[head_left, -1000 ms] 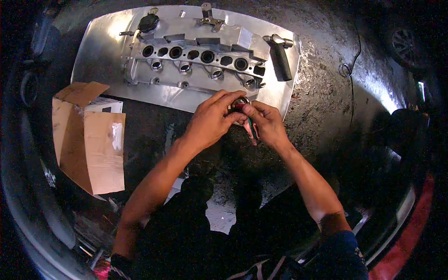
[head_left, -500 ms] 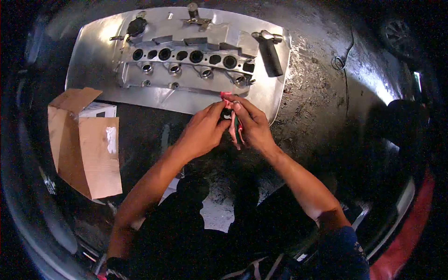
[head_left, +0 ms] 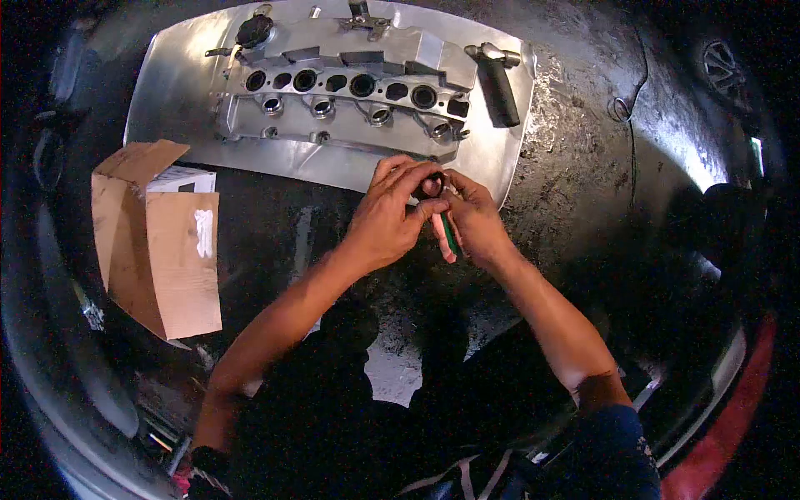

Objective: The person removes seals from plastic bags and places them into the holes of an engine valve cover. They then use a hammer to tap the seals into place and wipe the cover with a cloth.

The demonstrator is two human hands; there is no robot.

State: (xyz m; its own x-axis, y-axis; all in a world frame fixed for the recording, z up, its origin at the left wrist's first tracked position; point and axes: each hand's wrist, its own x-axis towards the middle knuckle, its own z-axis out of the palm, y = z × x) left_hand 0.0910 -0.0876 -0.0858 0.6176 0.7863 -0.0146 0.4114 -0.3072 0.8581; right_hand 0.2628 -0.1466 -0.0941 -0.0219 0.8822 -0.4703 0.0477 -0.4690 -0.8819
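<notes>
My left hand (head_left: 390, 215) and my right hand (head_left: 472, 218) meet over the near edge of a shiny metal sheet (head_left: 175, 83). Between the fingertips they pinch a small dark ring-shaped part (head_left: 430, 185). A thin green-and-pink tool (head_left: 449, 235) sticks down out of my right hand. On the sheet behind lies an aluminium engine valve cover (head_left: 350, 87) with a row of round holes and a black filler cap (head_left: 252, 31) at its left end.
A black-handled tool (head_left: 502, 83) lies on the sheet's right side. An open cardboard box (head_left: 162, 242) with a white carton inside stands at the left on the dark, wet floor. A thin cable (head_left: 627, 125) runs at the right. A car wheel (head_left: 727, 71) shows far right.
Both hands stay together on the small part; they dipped and rose slightly while the fingers reworked their grip. The view shifted a little.
</notes>
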